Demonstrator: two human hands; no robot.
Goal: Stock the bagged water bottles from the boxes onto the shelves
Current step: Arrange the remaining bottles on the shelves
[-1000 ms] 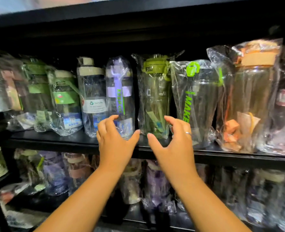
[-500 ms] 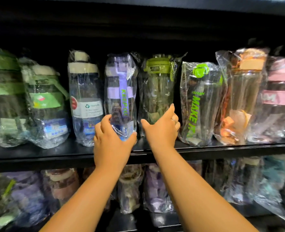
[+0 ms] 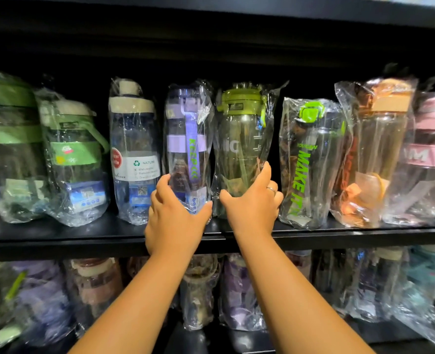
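Observation:
Several bagged water bottles stand in a row on a black shelf [image 3: 58, 238]. My left hand [image 3: 175, 218] grips the base of a clear bagged bottle with a purple strap [image 3: 187, 146], thumb on its right side and fingers on its left. My right hand [image 3: 252, 205] holds the lower part of the neighbouring bagged bottle with a lime-green lid [image 3: 242, 139], thumb on its left, fingers round its right side. Both bottles stand upright on the shelf.
Left of the purple bottle stand a beige-capped bottle [image 3: 133, 149] and green-banded ones [image 3: 73, 159]. To the right are a "MAKE IT" bottle [image 3: 305, 162], an orange-lidded one [image 3: 374, 149] and a pink one [image 3: 431, 154]. A lower shelf [image 3: 237, 338] holds more bagged bottles.
Both hands moved forward from just short of the shelf edge and closed round the bases of the purple-strap and green-lid bottles. The view shifted slightly right.

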